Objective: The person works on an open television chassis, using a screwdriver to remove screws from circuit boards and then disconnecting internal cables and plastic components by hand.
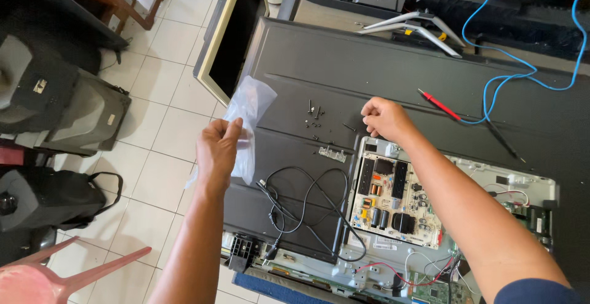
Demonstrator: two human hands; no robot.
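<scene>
My left hand (pixel 216 150) grips a small clear plastic bag (pixel 249 110), raised above the left edge of a large black television back panel (pixel 369 70) lying flat. My right hand (pixel 384 118) rests with curled fingers on the panel, just right of several loose black screws (pixel 316 116) and above the exposed power supply board (pixel 390 196). Whether the right fingers pinch a screw is hidden. A small metal bracket (pixel 332 153) lies below the screws.
A black power cable (pixel 301 209) loops over the panel. A red probe (pixel 439 104), a black probe (pixel 503 140) and a blue wire (pixel 510 73) lie right. Another monitor (pixel 230 39) leans at the left edge; old sets (pixel 37 89), a black bag (pixel 52 196) and a pink stool (pixel 61 276) stand on tiled floor.
</scene>
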